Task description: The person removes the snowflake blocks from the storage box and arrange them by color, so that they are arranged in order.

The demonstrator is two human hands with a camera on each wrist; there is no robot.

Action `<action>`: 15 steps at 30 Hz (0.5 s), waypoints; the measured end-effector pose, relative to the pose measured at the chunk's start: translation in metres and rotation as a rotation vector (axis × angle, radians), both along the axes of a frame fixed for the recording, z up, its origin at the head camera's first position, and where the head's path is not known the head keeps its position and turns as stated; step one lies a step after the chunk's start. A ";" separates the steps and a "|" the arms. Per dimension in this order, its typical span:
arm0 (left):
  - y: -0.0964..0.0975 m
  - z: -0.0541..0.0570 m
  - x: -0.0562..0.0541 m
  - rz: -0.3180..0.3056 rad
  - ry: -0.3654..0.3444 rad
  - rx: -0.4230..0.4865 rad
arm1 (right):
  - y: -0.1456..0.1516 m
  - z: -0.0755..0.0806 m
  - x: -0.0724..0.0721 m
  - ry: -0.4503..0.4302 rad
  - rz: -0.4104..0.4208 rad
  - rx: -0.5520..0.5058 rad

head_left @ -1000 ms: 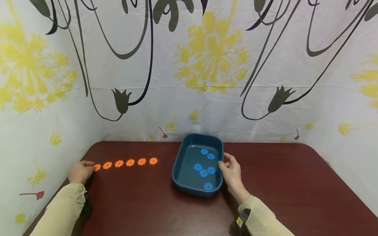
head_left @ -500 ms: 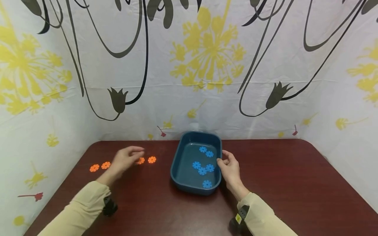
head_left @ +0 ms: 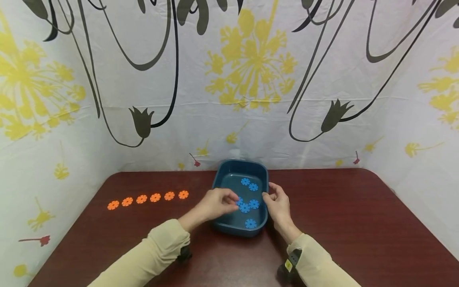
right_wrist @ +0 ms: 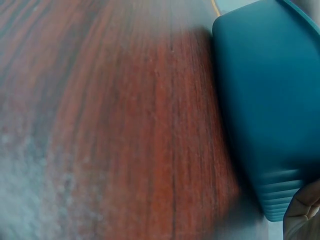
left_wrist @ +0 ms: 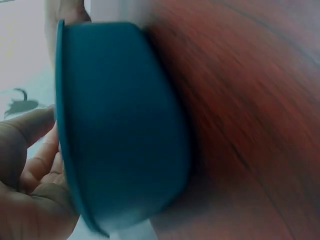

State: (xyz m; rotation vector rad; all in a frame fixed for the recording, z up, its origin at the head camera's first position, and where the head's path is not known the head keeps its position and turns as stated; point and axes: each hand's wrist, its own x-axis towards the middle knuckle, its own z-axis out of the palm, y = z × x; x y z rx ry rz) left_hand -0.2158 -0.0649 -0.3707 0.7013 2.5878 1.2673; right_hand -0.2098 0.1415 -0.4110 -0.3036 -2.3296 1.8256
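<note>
Teal rounded-rectangular tray (head_left: 240,231): we see it upright on the dark red-brown wood-grain surface (head_left: 340,223), near the middle of the back edge.
Blue flower-shaped flat pieces (head_left: 254,204): six lie in the tray, mostly toward its right side; two sit together near the back, three cluster around the middle, and one lies toward the front.
Left hand (head_left: 216,204): we find it over the tray's left side, thumb and forefinger parted, their tips just beside the middle cluster. We cannot tell whether they touch a piece, and in the left wrist view the tray's rim hides the fingertips.
Right hand (head_left: 279,205): pinches the tray's right rim, thumb on top.
Orange flower-shaped flat pieces (head_left: 155,197): six form a spaced row on the surface, running from near its back left corner toward the tray, nearly along the back edge.
Sleeves: both pale yellow (head_left: 157,247), with a black device (head_left: 285,272) below the right cuff.
White cloth (head_left: 201,131): hangs behind the back edge, printed with yellow and dark grey plants.
</note>
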 end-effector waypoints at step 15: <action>0.036 -0.021 -0.003 -0.110 -0.074 -0.218 | 0.000 -0.001 -0.001 0.004 0.001 -0.027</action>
